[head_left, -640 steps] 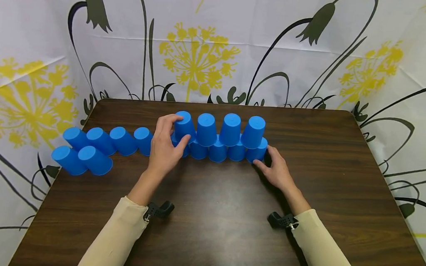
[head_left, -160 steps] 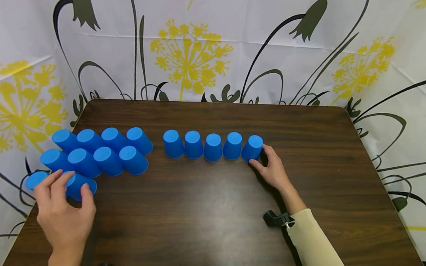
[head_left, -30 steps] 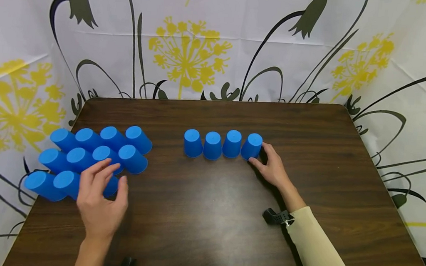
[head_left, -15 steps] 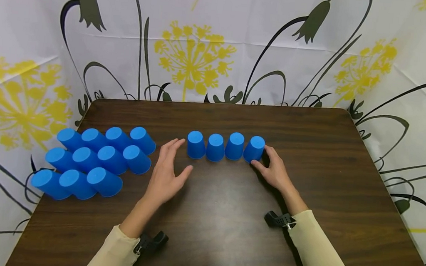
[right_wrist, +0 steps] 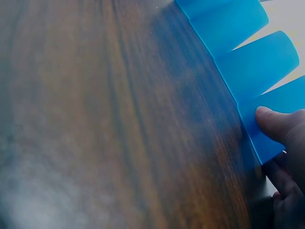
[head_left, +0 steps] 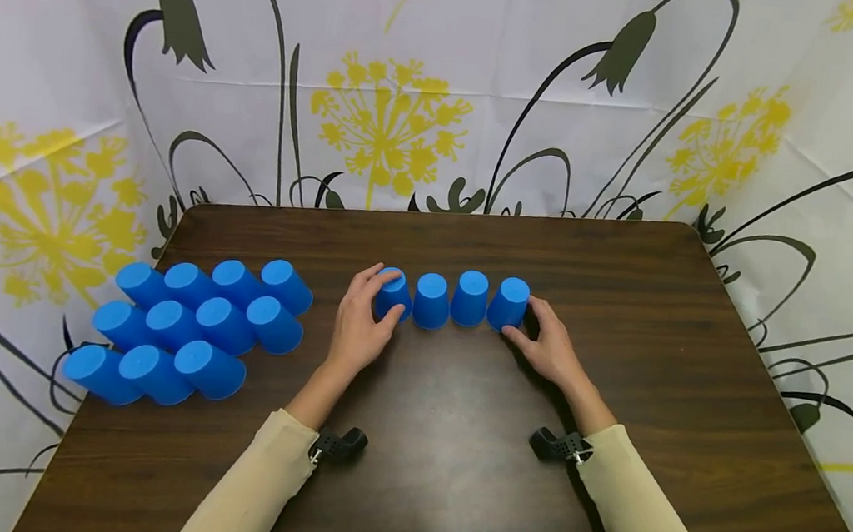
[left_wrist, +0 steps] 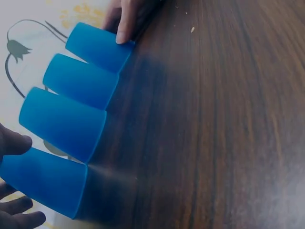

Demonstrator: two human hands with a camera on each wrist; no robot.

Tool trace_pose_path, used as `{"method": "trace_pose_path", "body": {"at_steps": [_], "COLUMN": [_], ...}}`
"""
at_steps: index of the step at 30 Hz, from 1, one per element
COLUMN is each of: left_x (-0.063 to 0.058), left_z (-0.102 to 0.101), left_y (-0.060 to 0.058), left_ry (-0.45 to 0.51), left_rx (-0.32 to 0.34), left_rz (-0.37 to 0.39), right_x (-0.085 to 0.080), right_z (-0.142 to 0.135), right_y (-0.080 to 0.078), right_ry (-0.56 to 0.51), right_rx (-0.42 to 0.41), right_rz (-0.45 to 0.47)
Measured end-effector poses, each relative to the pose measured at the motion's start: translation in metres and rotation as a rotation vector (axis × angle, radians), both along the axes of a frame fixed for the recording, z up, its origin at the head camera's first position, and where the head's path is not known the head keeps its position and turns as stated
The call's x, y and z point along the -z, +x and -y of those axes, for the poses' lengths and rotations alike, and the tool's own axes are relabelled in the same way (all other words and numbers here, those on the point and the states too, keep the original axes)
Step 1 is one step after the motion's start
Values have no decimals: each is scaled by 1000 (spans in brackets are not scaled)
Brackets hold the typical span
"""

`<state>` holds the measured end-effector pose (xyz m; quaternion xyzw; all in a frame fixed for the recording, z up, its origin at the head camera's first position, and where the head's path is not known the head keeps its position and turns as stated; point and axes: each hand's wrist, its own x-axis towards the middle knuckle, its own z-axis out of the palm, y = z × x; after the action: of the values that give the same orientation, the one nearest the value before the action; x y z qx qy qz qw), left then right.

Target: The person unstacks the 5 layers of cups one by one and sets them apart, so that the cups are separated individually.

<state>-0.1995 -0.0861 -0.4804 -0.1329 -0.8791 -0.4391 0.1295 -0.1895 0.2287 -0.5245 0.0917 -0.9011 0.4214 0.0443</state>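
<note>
Four blue plastic cups stand upside down in a row across the middle of the table. My left hand [head_left: 362, 323] is at the row's left end cup [head_left: 394, 298], thumb [left_wrist: 16, 144] on its near side and fingers around the far side. At the right end, my right hand [head_left: 551, 347] holds the last cup [head_left: 508, 306], its thumb [right_wrist: 269, 119] pressed to the wall and other fingers behind. Between the hands are two more cups, one left of centre [head_left: 432, 301] and one right of centre [head_left: 470, 300]. Both wrist views show these cups side by side.
Several more upside-down blue cups [head_left: 211, 370] stand in three slanting rows at the left of the dark wood table [head_left: 442, 451]. A patterned cloth [head_left: 440, 92] hangs behind the table's far edge.
The upper tier of cups is gone from the row, and the row has lost its left end cup. The left group has grown. My left hand has come from that group to the row.
</note>
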Motion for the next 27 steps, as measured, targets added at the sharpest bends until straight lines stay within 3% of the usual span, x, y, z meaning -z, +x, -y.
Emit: {"method": "trace_pose_path", "body": {"at_steps": [9,13,17,23,27], "left_x": [9,4,-4,-15,-24], "left_z": [1,4,15,46,69], "left_y": [-10,-3,17,59,85], "left_ry": [49,70,68,22,-20], "left_rx": [-17,-39,-75,-131,-206], "left_rz": [-86,-100,-116,-116,-101], "right_x": [-1,0,0,1,1], "right_z": [0,0,1,1,0], "right_y": [0,-1,-2,-2,-1], "right_ry": [-8,-7,-6,0,-5], "right_rx": [-4,-3,-8,-2,0], "right_rz": [-4,-7,-18,-3,-4]}}
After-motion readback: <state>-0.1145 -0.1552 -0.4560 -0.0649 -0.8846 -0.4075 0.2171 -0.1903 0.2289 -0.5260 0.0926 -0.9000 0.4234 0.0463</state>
